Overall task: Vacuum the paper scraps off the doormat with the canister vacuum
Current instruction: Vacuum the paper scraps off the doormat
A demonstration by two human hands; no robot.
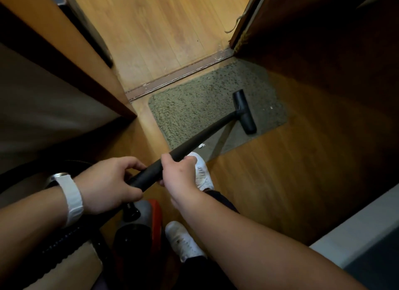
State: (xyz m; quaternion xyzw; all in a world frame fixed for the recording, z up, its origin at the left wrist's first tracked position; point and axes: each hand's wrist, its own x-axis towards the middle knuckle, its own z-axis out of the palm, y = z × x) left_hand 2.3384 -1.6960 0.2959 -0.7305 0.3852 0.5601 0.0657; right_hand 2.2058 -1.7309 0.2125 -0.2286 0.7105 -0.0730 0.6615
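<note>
A grey-green doormat (194, 104) lies on the wooden floor just inside a metal door sill. The black vacuum wand (200, 138) runs from my hands to a black T-shaped floor nozzle (245, 111) resting on the mat's right part. My left hand (108, 184) grips the wand's lower end; my right hand (177, 173) grips it higher up. One white paper scrap (202, 145) lies at the mat's near edge beside the wand, and tiny white bits (271, 106) sit right of the nozzle. The red and black canister (138, 231) stands by my feet, its ribbed hose (62, 240) curving left.
A dark wooden door frame (71, 73) stands to the left, an open door's edge (244, 24) with a frayed cord to the right. My white shoes (200, 171) stand at the mat's near edge. A cardboard piece (71, 266) lies lower left, a pale ledge (354, 229) lower right.
</note>
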